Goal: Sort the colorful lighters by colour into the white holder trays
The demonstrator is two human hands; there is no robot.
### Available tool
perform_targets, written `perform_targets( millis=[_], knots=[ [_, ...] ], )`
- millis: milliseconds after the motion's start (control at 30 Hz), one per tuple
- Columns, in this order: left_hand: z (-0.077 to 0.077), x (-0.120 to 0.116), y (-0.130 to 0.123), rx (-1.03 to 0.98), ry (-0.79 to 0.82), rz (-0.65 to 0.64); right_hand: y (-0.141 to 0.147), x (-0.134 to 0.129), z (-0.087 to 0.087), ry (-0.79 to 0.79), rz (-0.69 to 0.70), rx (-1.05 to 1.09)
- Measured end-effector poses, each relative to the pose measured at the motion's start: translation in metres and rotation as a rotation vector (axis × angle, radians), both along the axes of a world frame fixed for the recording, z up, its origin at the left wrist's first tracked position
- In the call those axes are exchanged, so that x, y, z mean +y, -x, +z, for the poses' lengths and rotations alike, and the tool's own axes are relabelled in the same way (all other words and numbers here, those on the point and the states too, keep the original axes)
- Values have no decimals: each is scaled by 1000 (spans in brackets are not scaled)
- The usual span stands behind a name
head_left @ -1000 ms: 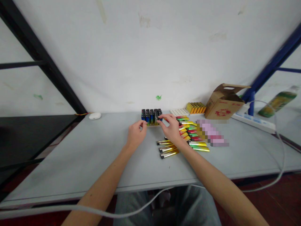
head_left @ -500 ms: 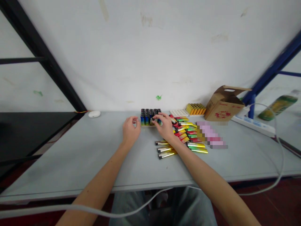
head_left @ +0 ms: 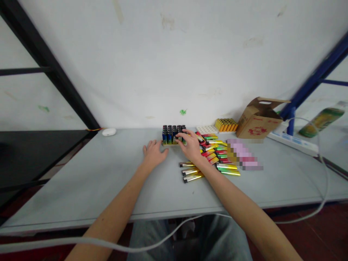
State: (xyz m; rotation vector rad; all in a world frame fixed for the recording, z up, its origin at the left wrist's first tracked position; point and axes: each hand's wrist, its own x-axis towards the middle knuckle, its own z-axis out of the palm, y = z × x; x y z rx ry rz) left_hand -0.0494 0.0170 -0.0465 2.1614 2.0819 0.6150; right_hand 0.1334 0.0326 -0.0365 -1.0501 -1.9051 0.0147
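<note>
Dark blue batteries with black tops stand upright in rows in a pale tray near the wall. My right hand is at the tray's right front, thumb and fingers closed around a dark battery in the front row; the hand hides the tray's right part. My left hand rests palm down on the table at the tray's front left, fingers spread and holding nothing. Around my right wrist lie several slim, shiny pieces in red, green, yellow and silver, some with black ends; their kind is unclear.
Behind lie a white tray with holes and a block of yellow batteries. An opened cardboard box, power strip and blurred pink item are on the right. A white case sits back left; a cable hangs right.
My left hand has turned palm down and lowered onto the table, its fingers spreading. The right hand stays at the batteries with almost no movement.
</note>
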Motion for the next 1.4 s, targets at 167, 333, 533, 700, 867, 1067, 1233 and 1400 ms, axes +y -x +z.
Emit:
perform_targets(
  millis=[167, 333, 533, 700, 867, 1067, 1233, 1400],
  knots=[
    [-1, -1, 0, 49, 32, 6, -4, -1, 3, -63, -72, -100],
    [-2, -1, 0, 68, 41, -2, -5, -3, 2, 2, -72, -185],
    [-4, 0, 1, 100, 33, -9, -9, -8, 4, -5, -65, -239],
    [-3, -1, 1, 128, 49, 0, -26, -3, 8, 12, -142, -179],
    [-2, 0, 2, 136, 60, -9, -42, 3, 6, 128, -176, -219],
    [-3, 2, 3, 137, 54, -10, -35, -5, 5, 289, -150, -397],
    [-4, 1, 3, 124, 36, -15, -25, -13, 6, 373, -186, -454],
    [-4, 1, 3, 129, 40, -12, -18, -19, 6, 339, -218, -455]
  ],
)
